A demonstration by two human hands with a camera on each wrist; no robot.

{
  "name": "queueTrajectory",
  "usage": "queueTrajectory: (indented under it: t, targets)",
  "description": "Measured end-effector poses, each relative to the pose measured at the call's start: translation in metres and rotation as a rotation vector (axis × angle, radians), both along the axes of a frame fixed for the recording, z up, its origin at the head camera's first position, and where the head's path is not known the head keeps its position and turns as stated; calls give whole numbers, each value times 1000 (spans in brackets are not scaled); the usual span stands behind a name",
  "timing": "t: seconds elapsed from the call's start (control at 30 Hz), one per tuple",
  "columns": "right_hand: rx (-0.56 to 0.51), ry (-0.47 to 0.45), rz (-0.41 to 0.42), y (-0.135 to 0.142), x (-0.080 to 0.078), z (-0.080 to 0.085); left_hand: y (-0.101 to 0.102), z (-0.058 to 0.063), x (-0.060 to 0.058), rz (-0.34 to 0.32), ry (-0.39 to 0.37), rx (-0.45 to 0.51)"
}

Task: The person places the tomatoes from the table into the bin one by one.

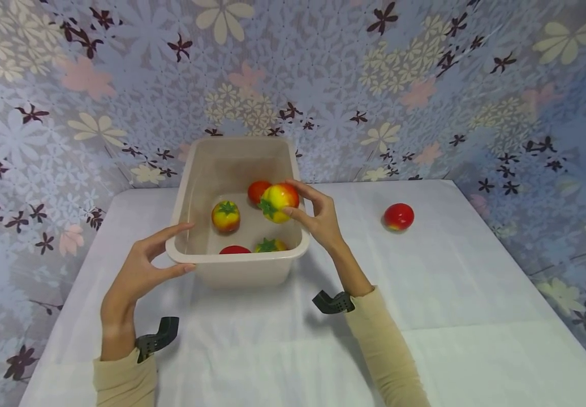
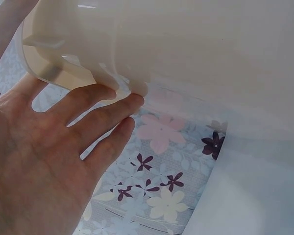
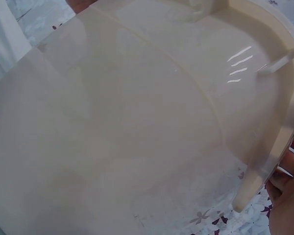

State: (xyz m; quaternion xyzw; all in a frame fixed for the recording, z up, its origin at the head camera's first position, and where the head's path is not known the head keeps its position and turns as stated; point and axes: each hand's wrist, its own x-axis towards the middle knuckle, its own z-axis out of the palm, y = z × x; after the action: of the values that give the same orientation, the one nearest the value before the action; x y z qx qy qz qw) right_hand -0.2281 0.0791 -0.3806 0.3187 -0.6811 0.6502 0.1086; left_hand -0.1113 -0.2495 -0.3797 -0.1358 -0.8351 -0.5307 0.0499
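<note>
A beige plastic bin stands on the table in the head view. My left hand grips its front left corner, the index finger over the rim and the thumb at the front; the left wrist view shows other fingers against the outer wall. My right hand holds a yellow-red toy tomato with green leaves above the bin's right side. Inside lie a yellow-red tomato, a red one, and two partly hidden by the front rim: a red one and a green-leaved one.
A red tomato lies on the white-covered table, right of the bin. Flowered cloth hangs behind the table and at its sides. Black wrist mounts sit at both sleeves.
</note>
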Motion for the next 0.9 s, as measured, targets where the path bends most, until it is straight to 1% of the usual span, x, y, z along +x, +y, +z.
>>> queueTrajectory:
  t: [0.23, 0.33, 0.53, 0.7, 0.77, 0.9]
  targets:
    - [5, 21, -8, 0, 0, -2, 0, 0, 0, -8, 12, -1]
    - [7, 20, 0, 0, -1, -2, 0, 0, 0, -6, 15, -10]
    - [3, 27, 24, 1, -3, -3, 0, -1, 0, -19, 51, -5]
    - [-15, 33, 39, 3, -6, -4, 0, -1, -1, -5, 43, -19]
    - [-25, 41, 30, 6, -7, -4, 0, 0, -1, 7, 34, -35]
    - [-63, 48, -5, 15, -9, -4, 0, -1, 0, 5, 25, -35]
